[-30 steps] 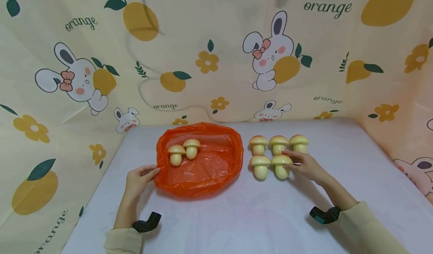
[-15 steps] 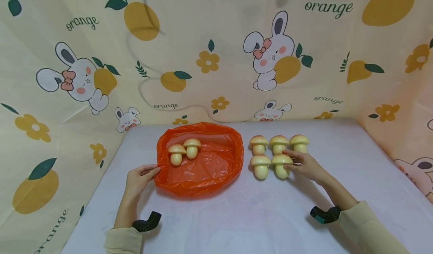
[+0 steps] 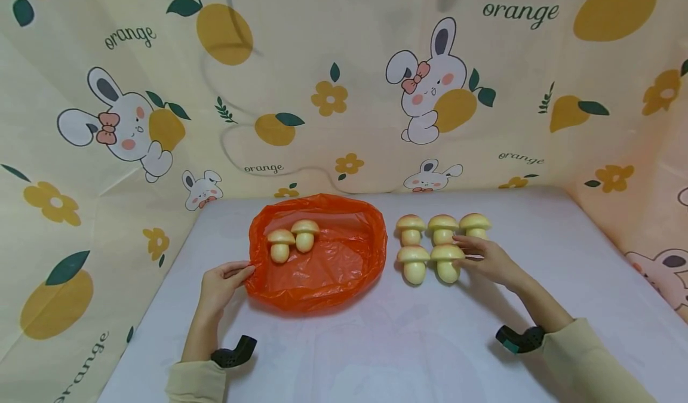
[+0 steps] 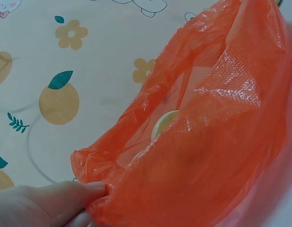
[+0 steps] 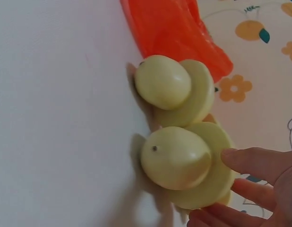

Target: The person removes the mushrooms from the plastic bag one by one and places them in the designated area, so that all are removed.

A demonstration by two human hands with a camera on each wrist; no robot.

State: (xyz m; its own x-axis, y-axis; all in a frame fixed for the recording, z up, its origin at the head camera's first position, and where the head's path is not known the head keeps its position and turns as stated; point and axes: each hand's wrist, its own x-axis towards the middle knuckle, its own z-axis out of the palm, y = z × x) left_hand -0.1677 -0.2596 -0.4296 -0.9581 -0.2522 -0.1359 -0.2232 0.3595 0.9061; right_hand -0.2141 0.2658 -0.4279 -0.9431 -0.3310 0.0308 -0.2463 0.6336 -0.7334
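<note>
My left hand (image 3: 219, 286) pinches the left rim of an open red plastic bag (image 3: 317, 301). In the left wrist view, the thumb (image 4: 89, 189) presses on the gathered plastic. Two toy mushrooms (image 3: 279, 254) with yellowish caps and pale stems lie inside the bag, towards its left. To the right, my right hand (image 3: 491, 262) is beside the front-right mushroom (image 3: 447, 270), its fingers extended and apart. The right wrist view has the thumb (image 5: 245, 158) at the edge of that mushroom's cap (image 5: 221, 165); whether it touches is hard to tell.
Several more mushrooms stand in two close rows right of the bag, among them a front-left one (image 3: 414, 268) and a back-right one (image 3: 475, 227). All are on a white table (image 3: 349, 355). A patterned cloth (image 3: 333, 45) rises behind and at the sides.
My right hand has shifted slightly to the right, and its fingers have drawn back a little from the front-right mushroom. The left hand, the bag and the mushrooms stay put.
</note>
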